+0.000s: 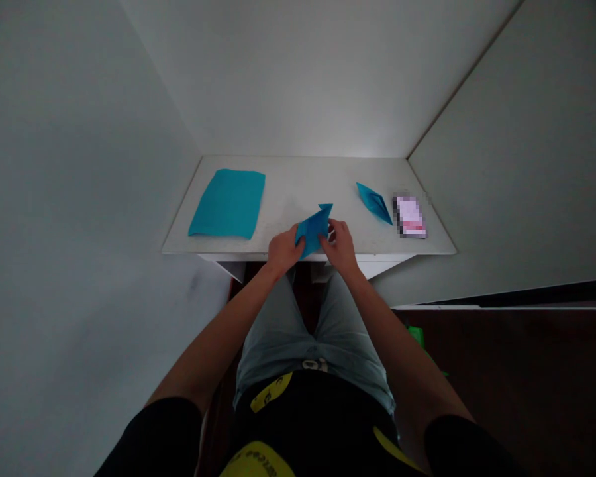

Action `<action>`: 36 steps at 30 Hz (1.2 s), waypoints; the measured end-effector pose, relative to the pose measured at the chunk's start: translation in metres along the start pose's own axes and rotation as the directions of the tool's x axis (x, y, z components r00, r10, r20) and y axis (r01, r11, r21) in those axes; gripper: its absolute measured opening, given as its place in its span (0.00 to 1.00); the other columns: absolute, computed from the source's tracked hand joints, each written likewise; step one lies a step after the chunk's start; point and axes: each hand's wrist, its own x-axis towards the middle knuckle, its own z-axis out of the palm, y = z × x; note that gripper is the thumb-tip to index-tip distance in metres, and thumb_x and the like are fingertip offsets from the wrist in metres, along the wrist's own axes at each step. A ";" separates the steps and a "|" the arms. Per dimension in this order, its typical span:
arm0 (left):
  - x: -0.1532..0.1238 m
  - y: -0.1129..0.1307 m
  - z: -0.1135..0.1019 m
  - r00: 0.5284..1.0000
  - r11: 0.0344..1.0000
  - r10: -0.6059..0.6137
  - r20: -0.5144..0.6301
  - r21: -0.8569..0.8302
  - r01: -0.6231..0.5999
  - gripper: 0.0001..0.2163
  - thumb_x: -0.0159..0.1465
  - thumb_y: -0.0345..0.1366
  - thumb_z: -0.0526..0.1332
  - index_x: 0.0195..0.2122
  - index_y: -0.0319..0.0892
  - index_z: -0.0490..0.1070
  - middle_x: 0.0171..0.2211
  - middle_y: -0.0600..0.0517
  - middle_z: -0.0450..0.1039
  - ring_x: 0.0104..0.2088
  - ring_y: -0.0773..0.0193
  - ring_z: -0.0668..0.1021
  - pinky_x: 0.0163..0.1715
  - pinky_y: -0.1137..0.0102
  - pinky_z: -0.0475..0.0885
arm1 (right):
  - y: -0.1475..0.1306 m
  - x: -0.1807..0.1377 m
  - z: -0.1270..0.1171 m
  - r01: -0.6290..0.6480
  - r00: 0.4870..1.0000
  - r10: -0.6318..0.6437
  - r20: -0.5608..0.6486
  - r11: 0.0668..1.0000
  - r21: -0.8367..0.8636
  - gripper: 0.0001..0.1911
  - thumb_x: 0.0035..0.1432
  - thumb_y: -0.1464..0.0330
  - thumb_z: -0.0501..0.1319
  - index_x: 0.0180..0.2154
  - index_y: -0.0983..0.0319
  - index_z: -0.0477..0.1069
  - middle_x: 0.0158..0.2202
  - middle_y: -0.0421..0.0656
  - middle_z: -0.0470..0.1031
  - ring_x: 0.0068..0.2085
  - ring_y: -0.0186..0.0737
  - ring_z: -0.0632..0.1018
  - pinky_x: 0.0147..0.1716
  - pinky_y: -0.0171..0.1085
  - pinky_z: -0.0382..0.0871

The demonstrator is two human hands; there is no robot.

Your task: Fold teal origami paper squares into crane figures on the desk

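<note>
Both of my hands hold a partly folded blue paper over the front edge of a small white table. My left hand pinches its lower left side, fingers closed on it. My right hand grips its right side, fingers curled round the edge. The paper's pointed tip rises toward the far right.
A stack of flat blue sheets lies at the table's left. A finished folded blue paper shape rests at the right, beside a blurred phone-like object. White walls close in on the left, back and right. Dark floor lies below right.
</note>
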 end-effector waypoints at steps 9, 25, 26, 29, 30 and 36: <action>0.014 -0.015 0.007 0.993 0.970 -0.055 -0.109 -0.241 0.027 0.23 0.74 0.39 0.62 0.70 0.49 0.73 0.34 0.52 0.82 0.36 0.54 0.84 0.43 0.62 0.78 | 0.013 0.003 -0.003 0.015 0.994 -0.004 0.108 0.994 -0.108 0.19 0.69 0.66 0.59 0.58 0.57 0.79 0.45 0.49 0.83 0.39 0.49 0.80 0.43 0.46 0.75; 0.010 -0.041 -0.007 0.986 0.978 0.098 -0.133 -0.172 -0.120 0.14 0.66 0.25 0.66 0.50 0.44 0.84 0.47 0.47 0.81 0.46 0.57 0.82 0.52 0.61 0.80 | 0.037 0.007 -0.020 0.153 0.963 -0.127 0.236 0.984 -0.093 0.20 0.69 0.72 0.58 0.56 0.57 0.84 0.50 0.50 0.75 0.44 0.49 0.80 0.49 0.49 0.79; 0.007 -0.044 -0.008 0.981 0.975 0.148 -0.121 -0.150 -0.166 0.15 0.67 0.25 0.65 0.50 0.45 0.84 0.48 0.47 0.81 0.49 0.55 0.82 0.56 0.59 0.79 | 0.039 0.007 -0.019 0.167 0.961 -0.140 0.237 0.981 -0.096 0.21 0.69 0.72 0.59 0.57 0.57 0.84 0.50 0.50 0.76 0.47 0.50 0.79 0.52 0.51 0.79; 0.001 -0.048 -0.014 0.956 0.954 0.276 -0.097 -0.091 -0.284 0.13 0.69 0.28 0.63 0.48 0.47 0.85 0.51 0.46 0.83 0.55 0.52 0.81 0.63 0.54 0.75 | 0.042 0.008 -0.018 0.213 0.952 -0.178 0.248 0.969 -0.122 0.20 0.70 0.71 0.59 0.56 0.55 0.84 0.51 0.51 0.77 0.53 0.55 0.78 0.59 0.57 0.75; 0.000 -0.046 -0.015 0.952 0.952 0.290 -0.097 -0.075 -0.297 0.11 0.71 0.31 0.63 0.47 0.46 0.85 0.52 0.46 0.83 0.55 0.52 0.81 0.63 0.53 0.75 | 0.042 0.008 -0.017 0.222 0.950 -0.184 0.251 0.966 -0.132 0.19 0.71 0.70 0.59 0.55 0.55 0.84 0.51 0.51 0.77 0.54 0.56 0.77 0.60 0.58 0.74; 0.015 -0.016 -0.008 0.928 0.926 0.373 0.007 0.048 -0.373 0.20 0.77 0.46 0.60 0.64 0.41 0.77 0.70 0.40 0.74 0.73 0.44 0.71 0.73 0.48 0.65 | 0.035 0.008 -0.014 0.235 0.951 -0.188 0.245 0.956 -0.177 0.15 0.74 0.60 0.63 0.54 0.57 0.82 0.51 0.53 0.77 0.53 0.56 0.77 0.57 0.56 0.74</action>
